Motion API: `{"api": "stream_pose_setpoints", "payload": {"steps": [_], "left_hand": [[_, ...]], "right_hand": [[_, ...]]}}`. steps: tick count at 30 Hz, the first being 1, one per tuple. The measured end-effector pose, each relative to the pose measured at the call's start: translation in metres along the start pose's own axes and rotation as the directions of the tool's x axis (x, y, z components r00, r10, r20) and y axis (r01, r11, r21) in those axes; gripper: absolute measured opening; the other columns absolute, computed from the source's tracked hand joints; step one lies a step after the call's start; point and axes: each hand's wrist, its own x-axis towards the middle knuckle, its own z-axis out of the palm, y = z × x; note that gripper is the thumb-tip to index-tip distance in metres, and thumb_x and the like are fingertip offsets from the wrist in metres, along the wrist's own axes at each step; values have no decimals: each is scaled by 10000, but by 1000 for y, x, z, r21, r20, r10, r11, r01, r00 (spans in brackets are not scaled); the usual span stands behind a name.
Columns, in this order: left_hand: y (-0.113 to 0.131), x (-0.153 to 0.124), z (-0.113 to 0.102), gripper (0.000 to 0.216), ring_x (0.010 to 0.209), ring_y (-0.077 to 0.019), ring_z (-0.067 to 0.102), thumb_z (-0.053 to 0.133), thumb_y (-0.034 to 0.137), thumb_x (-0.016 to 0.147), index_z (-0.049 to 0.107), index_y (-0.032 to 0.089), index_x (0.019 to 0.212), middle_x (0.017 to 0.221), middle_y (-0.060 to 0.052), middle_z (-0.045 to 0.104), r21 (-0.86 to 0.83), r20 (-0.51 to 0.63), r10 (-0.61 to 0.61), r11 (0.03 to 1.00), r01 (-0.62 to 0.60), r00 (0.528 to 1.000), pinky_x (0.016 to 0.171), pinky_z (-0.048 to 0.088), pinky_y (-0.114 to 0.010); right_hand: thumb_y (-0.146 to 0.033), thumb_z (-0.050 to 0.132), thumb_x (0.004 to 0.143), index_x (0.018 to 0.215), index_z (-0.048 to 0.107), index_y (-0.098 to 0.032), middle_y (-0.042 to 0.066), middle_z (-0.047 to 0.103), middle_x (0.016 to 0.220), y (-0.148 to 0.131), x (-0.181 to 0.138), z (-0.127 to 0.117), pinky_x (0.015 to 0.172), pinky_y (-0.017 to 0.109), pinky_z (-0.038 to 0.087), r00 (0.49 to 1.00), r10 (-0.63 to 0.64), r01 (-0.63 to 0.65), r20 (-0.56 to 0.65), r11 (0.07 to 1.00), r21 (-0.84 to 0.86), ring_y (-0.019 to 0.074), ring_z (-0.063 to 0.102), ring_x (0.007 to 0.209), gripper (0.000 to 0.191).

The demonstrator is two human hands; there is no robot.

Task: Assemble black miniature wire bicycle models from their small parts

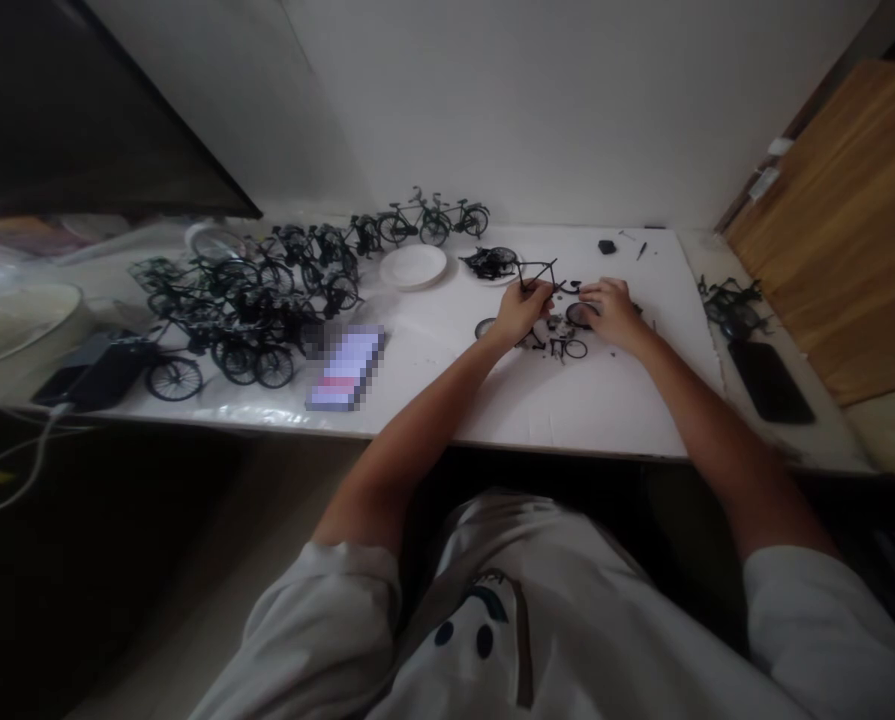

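2 bare forearms (pixel 430 405) reach over the table's near edge (pixel 567 449): left grip (pixel 523 310) pinched together, right grip (pixel 606 312) with fingers bent.

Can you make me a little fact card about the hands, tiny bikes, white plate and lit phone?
Left hand: holds a dark miniature bicycle frame
Right hand: over small parts, beside a little wheel; grip unclear
Miniature bicycles: crowded at left, more along the wall
White plate: left of the frame
Lit phone: near the front edge
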Motion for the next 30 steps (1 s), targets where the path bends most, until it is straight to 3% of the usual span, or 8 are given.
{"api": "stream_pose_setpoints", "payload": {"steps": [6,11,18,26,30], "left_hand": [[0,1,0,186,650,-77,626,648,180,1036,697,141,861,721,-2,666,-7,-4,-3,1000,3,1000,625,521,-188],[0,1,0,183,672,-84,637,650,181,1039,688,145,864,741,-10,674,-23,-6,-9,1000,9,1000,633,534,-195],[-2,3,0,184,659,-87,635,656,172,1036,685,145,857,742,-12,675,-19,-13,-7,1000,7,1000,623,535,-203],[-11,8,-4,220,629,-86,615,652,212,1044,687,155,835,733,-23,687,8,27,35,999,-35,999,593,495,-203],[-11,8,-4,207,623,-85,612,657,222,1039,696,151,848,726,-24,688,23,26,31,999,-32,999,593,495,-202]], "right_hand": [[-302,573,1020,1178,868,-203,162,806,1268,-14,-1,-8,1268,652,426,999,-31,32,-28,999,33,393,588,1365,349],[-195,536,976,1402,759,-130,196,751,1390,-6,-3,-13,1308,625,387,996,46,-53,-74,994,-97,415,495,1533,484],[-140,443,1004,1330,792,-123,186,738,1471,14,-4,-8,1401,621,208,996,40,-20,79,970,-242,360,558,1526,477],[-249,519,1045,1317,824,-133,185,750,1444,14,-5,-6,1237,655,405,996,62,-46,67,974,-223,464,432,1514,424],[-301,622,1035,1223,853,-141,202,780,1313,11,-4,-10,1153,593,462,998,51,-46,19,975,-216,436,495,1373,338]]}}
